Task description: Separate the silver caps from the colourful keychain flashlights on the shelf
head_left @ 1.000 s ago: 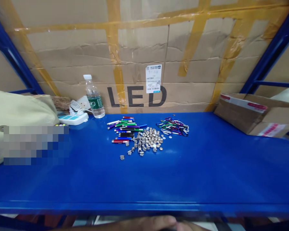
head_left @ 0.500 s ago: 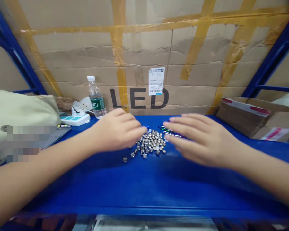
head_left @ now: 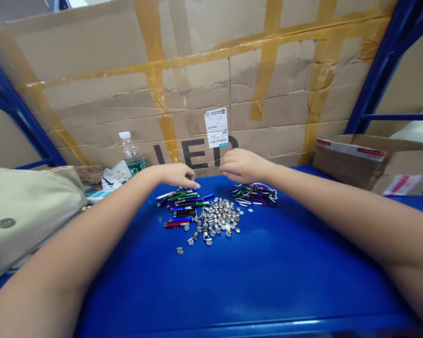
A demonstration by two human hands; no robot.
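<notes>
My left hand (head_left: 179, 175) hovers over the back of a pile of small metal torch-like tubes (head_left: 185, 212) in red, blue, black, green and silver. Its fingers are loosely bent, the thumb stands apart, and no object shows in it. Held above the table's back edge, my right hand (head_left: 245, 165) is left of and above a heap of coloured carabiners (head_left: 255, 193). The right fingers are slack and half bent, with nothing visible in them; their undersides are hidden. Between the two piles lies a heap of small silvery button-like metal parts (head_left: 220, 216), a few strewn toward the front left.
The blue tabletop (head_left: 211, 281) ends at a large taped cardboard box (head_left: 193, 103). A water bottle (head_left: 134, 157) and a white power strip (head_left: 97, 195) stand back left, near a pale bag (head_left: 35, 202). An open carton (head_left: 348, 157) sits at the right between blue posts.
Both hands have moved up toward the back, uncovering the tubes and carabiners. The right hand has swung left, its fingers less stretched. The view has shifted and tilted.
</notes>
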